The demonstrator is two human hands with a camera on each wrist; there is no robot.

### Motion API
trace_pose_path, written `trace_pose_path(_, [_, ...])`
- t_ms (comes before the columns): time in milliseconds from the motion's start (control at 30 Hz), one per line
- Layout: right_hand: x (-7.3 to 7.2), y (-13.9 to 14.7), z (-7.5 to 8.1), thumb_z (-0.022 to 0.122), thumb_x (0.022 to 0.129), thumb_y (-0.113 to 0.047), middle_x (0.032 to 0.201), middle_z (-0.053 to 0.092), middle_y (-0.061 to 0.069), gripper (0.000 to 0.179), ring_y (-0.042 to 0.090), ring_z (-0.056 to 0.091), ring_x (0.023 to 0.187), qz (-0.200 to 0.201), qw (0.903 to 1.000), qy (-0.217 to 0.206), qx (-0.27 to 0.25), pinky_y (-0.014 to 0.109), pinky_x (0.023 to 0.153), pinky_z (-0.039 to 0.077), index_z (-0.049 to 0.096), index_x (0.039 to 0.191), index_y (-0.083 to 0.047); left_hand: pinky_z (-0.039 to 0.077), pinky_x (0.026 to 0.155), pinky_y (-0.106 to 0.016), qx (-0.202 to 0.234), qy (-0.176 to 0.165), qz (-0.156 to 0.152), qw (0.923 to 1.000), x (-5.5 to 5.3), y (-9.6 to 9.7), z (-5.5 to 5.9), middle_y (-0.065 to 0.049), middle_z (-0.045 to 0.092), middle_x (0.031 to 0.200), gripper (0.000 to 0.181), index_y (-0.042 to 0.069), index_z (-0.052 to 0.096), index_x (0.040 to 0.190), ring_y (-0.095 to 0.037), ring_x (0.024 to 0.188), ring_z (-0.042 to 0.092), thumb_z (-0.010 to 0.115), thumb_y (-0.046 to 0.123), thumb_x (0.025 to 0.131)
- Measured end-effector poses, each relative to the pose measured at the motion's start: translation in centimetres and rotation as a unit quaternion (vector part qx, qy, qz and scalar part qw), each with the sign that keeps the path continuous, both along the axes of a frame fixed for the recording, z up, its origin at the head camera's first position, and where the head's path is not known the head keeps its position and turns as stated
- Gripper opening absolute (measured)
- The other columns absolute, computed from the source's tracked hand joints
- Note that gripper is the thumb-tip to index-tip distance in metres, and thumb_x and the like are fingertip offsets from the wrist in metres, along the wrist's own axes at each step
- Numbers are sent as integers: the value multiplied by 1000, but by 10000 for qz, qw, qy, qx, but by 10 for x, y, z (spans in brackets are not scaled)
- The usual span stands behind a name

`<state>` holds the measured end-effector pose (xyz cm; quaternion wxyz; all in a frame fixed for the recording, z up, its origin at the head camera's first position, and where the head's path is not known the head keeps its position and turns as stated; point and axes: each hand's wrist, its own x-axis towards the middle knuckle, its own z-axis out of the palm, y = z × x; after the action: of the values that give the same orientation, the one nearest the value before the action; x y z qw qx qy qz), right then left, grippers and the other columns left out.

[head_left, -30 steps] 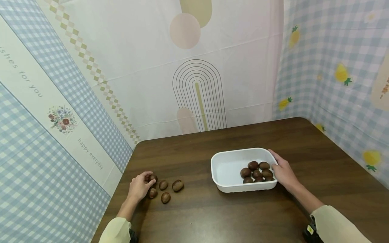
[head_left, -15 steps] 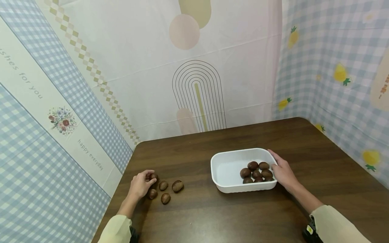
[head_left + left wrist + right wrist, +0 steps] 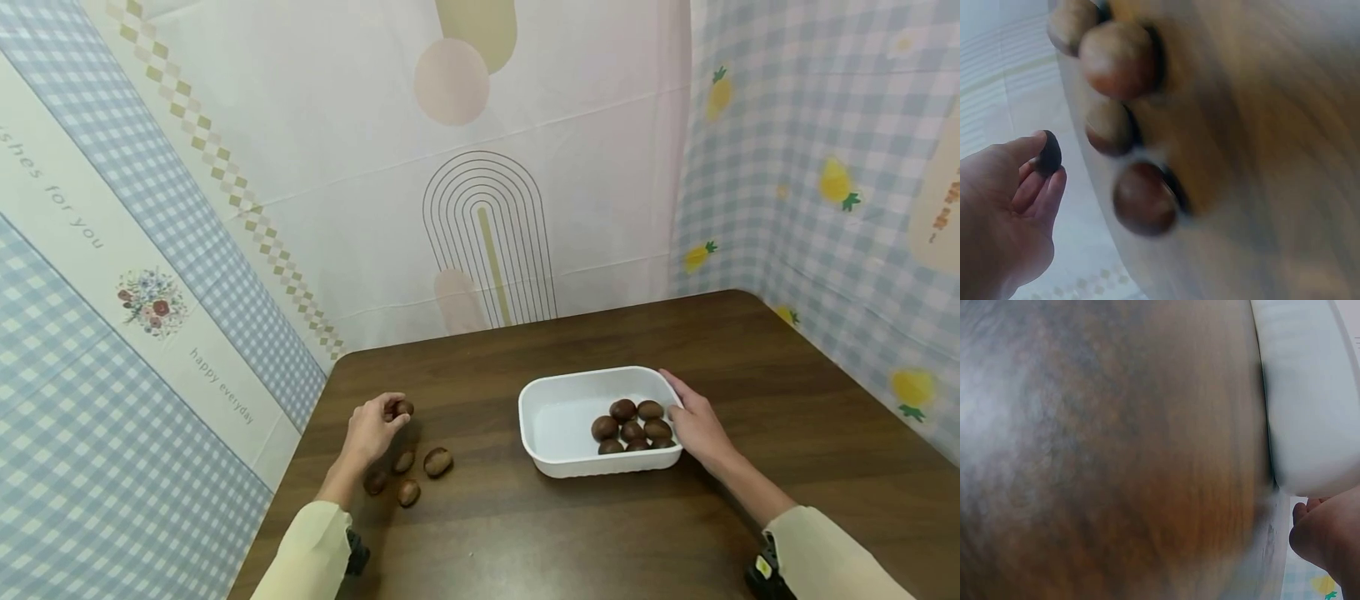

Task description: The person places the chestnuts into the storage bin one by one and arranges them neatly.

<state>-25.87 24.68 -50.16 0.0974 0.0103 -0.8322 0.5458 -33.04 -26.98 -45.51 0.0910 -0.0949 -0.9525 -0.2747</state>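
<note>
My left hand (image 3: 369,433) pinches a brown chestnut (image 3: 404,407) between thumb and fingertips, raised over the left part of the table. In the left wrist view that chestnut (image 3: 1052,153) shows dark at the fingertips. Several more chestnuts, one of them a larger chestnut (image 3: 438,462), lie on the wood just below and right of this hand. A white rectangular plastic tray (image 3: 558,468) stands right of centre. Its right end is gripped by my right hand (image 3: 701,427), with the thumb over the rim. Inside, several chestnuts (image 3: 632,431) are bunched toward the right.
The dark wooden table (image 3: 480,533) carries everything, its far edge close to a white patterned cloth (image 3: 360,208). Blue checked cloths hang at the left and right sides. Bare wood lies between the loose chestnuts and the tray.
My left hand has lifted one chestnut off the table and moved away from me and to the right with it. The right hand and tray have stayed in place.
</note>
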Motion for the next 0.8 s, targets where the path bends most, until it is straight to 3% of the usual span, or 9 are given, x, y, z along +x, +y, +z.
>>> trace_pose_path(300, [0, 0, 0, 42, 94, 10, 163, 35, 33, 70, 45, 37, 146, -37, 10000, 63, 2, 23, 105, 32, 32, 163, 6, 58, 98, -50, 294, 15, -206, 9994, -11, 44, 10, -17, 73, 129, 43, 3, 68, 138, -33, 113, 73, 79, 15, 98])
trace_pose_path(800, [1, -2, 2, 41, 94, 10, 164, 35, 31, 70, 45, 36, 147, -51, 10000, 47, -51, 18, 102, 30, 33, 162, 6, 60, 96, -43, 800, 30, -512, 9955, -18, 102, 19, -14, 72, 132, 42, 7, 69, 139, -30, 115, 73, 78, 15, 99])
